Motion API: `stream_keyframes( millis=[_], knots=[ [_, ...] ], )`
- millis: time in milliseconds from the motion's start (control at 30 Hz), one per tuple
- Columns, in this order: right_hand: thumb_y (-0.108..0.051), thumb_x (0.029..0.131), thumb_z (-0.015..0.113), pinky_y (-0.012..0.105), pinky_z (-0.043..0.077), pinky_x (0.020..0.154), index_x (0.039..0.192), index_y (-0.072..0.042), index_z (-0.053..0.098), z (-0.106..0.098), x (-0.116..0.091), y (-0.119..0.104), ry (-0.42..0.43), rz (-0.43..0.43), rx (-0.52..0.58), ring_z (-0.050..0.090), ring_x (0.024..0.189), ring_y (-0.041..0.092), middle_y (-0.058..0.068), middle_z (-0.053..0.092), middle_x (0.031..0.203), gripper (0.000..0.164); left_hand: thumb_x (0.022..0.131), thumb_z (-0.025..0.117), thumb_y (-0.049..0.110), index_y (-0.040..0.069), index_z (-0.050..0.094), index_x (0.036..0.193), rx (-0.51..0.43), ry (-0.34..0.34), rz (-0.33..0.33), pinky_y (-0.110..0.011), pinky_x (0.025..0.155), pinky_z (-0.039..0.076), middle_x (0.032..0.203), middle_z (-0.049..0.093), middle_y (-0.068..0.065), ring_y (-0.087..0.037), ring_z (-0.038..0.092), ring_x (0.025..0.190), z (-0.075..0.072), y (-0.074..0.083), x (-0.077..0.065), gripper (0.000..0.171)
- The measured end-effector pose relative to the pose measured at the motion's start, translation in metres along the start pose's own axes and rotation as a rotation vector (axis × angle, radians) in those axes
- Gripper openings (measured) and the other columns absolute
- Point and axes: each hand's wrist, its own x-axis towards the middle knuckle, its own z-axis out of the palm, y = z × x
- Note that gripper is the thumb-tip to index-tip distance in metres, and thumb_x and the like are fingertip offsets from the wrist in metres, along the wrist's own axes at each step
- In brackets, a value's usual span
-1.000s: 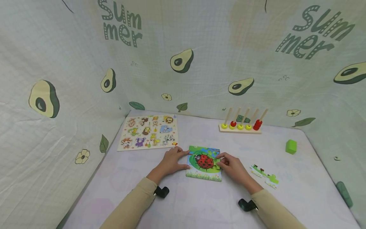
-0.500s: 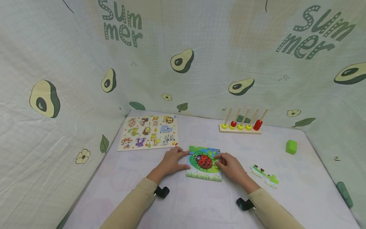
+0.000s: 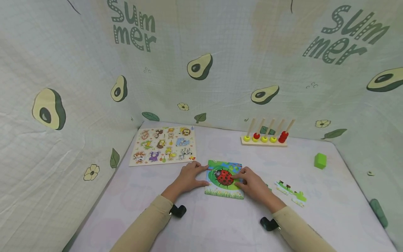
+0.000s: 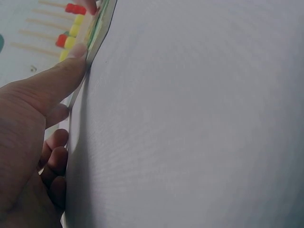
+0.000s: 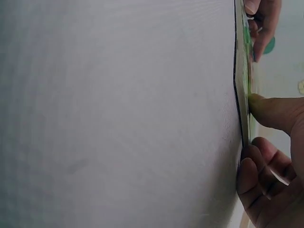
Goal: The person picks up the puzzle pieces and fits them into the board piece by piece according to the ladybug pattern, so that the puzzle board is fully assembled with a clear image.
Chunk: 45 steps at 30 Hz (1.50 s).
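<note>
The square ladybug jigsaw puzzle [image 3: 224, 193] lies flat in its tray on the table, with a red ladybug in the middle and grass along its lower edge. My left hand [image 3: 189, 176] rests at its left edge, thumb and index finger spread and touching the border. On the right part of the picture, my right hand [image 3: 254, 184] has its index fingertip and thumb close together against the surface. Seen low from the side, the left thumb [image 4: 59, 78] lies along the tray's edge, and the right thumb [image 5: 273, 110] presses down on the puzzle. Both hands' other fingers curl loosely.
Loose puzzle pieces [image 3: 299, 196] lie right of my right hand, and a small green piece [image 3: 268, 187] shows beside it. Behind stand an animal peg puzzle board [image 3: 167, 154] and a bead stacker [image 3: 264, 142]. A green block [image 3: 320, 161] is far right.
My right hand has shifted left over the puzzle; the green gaps seen along its right side earlier now look filled or covered. A green piece has come into view beside that hand. The left hand stays put.
</note>
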Motion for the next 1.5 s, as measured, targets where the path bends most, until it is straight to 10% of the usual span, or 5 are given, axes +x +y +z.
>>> stream_keyframes(
  millis=[933, 1500],
  knots=[
    [-0.015, 0.095, 0.073, 0.028, 0.039, 0.069, 0.121, -0.014, 0.077, -0.006, -0.003, 0.000, 0.009, -0.183, -0.107, 0.043, 0.080, 0.012, -0.002, 0.048, 0.098, 0.027, 0.085, 0.074, 0.060, 0.027, 0.054, 0.150, 0.000, -0.023, -0.022, -0.043, 0.094, 0.037, 0.125, 0.053, -0.003, -0.019, 0.048, 0.111, -0.001, 0.001, 0.001, 0.076],
    [-0.014, 0.098, 0.069, 0.031, 0.043, 0.072, 0.125, -0.019, 0.075, -0.011, -0.007, 0.000, -0.026, -0.097, -0.027, 0.048, 0.083, 0.011, 0.001, 0.055, 0.106, 0.028, 0.085, 0.074, 0.060, 0.027, 0.053, 0.150, 0.001, -0.023, -0.026, -0.042, 0.095, 0.038, 0.125, 0.053, -0.003, -0.019, 0.048, 0.110, -0.001, 0.002, 0.001, 0.077]
  ],
)
